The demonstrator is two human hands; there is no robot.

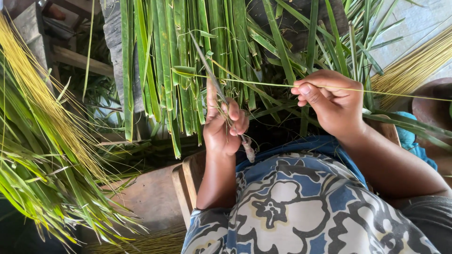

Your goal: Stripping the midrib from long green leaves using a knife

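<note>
- The left hand (225, 123), at centre frame, is clenched around a knife (221, 94); its thin blade slants up toward the upper middle, and the worn handle end pokes out below the palm.
- The right hand (332, 101), right of centre, pinches a thin yellow-green midrib (263, 84) between thumb and fingertips, closed on it.
- That midrib runs nearly level across the frame, from a green leaf strip (184, 70) at its left end, past the blade, through the pinch and on toward the right edge.
- Long green palm leaves (165, 56) hang across the upper middle, behind both hands (they hide most of what lies beneath them).
- A bundle of stripped yellow ribs (33, 89) slants down the left side, and another bundle (414, 66) lies at upper right.
- A wooden stool (188, 183) shows at lower centre, beside the patterned blue cloth (301, 207).
</note>
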